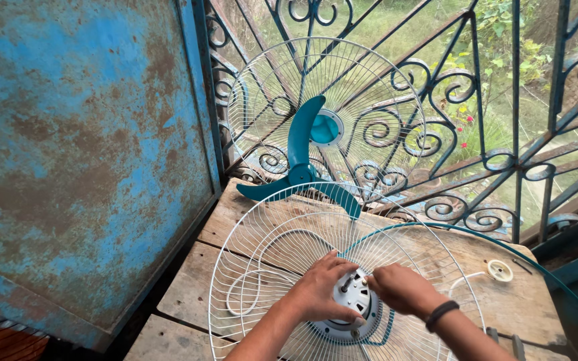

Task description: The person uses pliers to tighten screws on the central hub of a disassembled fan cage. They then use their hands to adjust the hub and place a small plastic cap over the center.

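Hands meet at the hub of a white wire fan guard (pixel 269 247) lying flat on a wooden table (pixel 188 294): the left hand (pixel 321 289) cups the grey motor housing (pixel 352 304) with fingers spread over it, while the right hand (pixel 401 289), a dark band on its wrist, pinches narrowly at the shaft; what it pinches I cannot tell. Bracing the housing firmly and turning only with the fingertips should keep the guard from shifting. Beyond lie a small round white cap (pixel 500 270), then the teal blade (pixel 300 160) propped against a second guard (pixel 382 87) leaning on the scrolled iron railing (pixel 476 80).
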